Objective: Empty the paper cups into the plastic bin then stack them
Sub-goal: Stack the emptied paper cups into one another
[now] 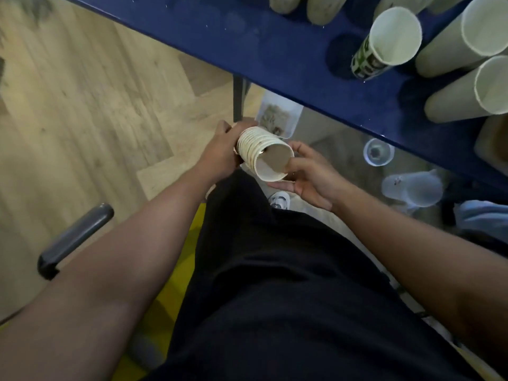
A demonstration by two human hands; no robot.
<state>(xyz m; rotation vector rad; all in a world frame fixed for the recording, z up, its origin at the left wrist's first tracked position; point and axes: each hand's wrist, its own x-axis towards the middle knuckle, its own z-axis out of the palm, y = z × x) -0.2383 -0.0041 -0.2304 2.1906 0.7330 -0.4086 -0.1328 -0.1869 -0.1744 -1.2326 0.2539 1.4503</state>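
Blue table (pixel 288 50) spans 12 to 3 o'clock, grey table leg (pixel 238 97) just above centre. Chair armrest (pixel 74 239) at 8. Clear plastic cups (pixel 378 152) on floor at 3. Wood-pattern floor (pixel 82 105) left.

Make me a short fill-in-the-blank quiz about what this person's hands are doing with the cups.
1. The left hand grips a nested ____ of paper cups.
2. The right hand pinches the rim of the ____ cup.
3. The tabletop is coloured ____.

Missing words: stack; outermost; blue
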